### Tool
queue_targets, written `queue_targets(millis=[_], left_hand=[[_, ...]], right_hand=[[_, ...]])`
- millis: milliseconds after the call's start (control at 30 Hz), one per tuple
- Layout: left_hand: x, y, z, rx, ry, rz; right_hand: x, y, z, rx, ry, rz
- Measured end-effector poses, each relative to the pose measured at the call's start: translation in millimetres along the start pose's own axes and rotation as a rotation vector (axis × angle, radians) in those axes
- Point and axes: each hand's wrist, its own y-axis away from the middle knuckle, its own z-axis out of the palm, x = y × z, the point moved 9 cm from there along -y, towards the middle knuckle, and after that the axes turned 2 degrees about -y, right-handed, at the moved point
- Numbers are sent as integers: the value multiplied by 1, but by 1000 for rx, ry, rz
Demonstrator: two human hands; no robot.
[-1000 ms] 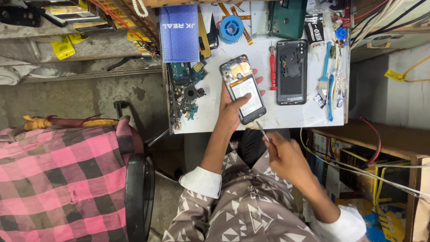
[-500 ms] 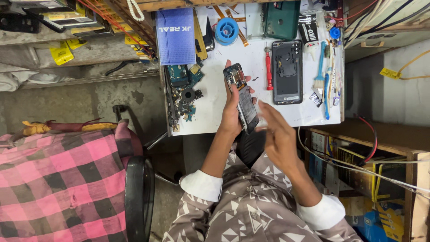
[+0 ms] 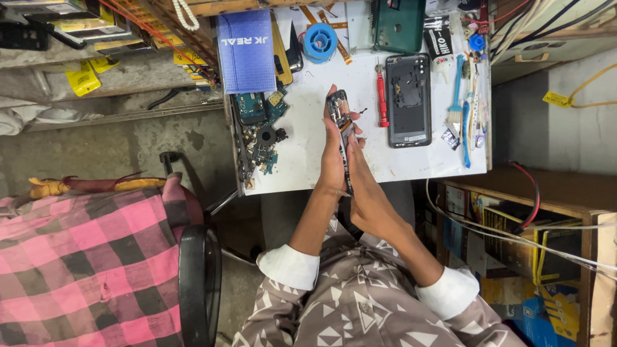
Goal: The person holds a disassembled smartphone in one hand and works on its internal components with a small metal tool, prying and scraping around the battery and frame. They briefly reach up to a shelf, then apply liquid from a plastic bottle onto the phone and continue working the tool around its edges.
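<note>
Now both hands close on one phone (image 3: 339,122) held on edge above the white table (image 3: 308,167).

Left to right: a blue box (image 3: 245,51) lies at the table's far left, with loose circuit boards (image 3: 260,125) just below it. The left hand (image 3: 333,157) wraps the phone from the left, fingers curled round its upper end. The right hand (image 3: 365,193) presses against the phone's right side lower down, touching the left hand; its fingertips are hidden between the two palms, so what they pinch cannot be made out. Seen edge-on, the phone's face is unreadable. A red screwdriver (image 3: 382,96), an open phone shell (image 3: 407,99) and a blue brush (image 3: 457,90) lie to the right.
</note>
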Motion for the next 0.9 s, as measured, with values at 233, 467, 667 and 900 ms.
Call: queue_targets(millis=[233,467,667,900], left_hand=[[3,-1,2,-2,-53,24],[4,-4,9,-2,-134,82],[4,-4,8,31,-215,87],[6,-4,8,32,-225,52]], right_hand=[[13,-11,-7,-11,-99,69],[10,-10,-14,59,-174,114],[8,8,-19,28,-140,171],[3,24,-18,-7,-150,219]])
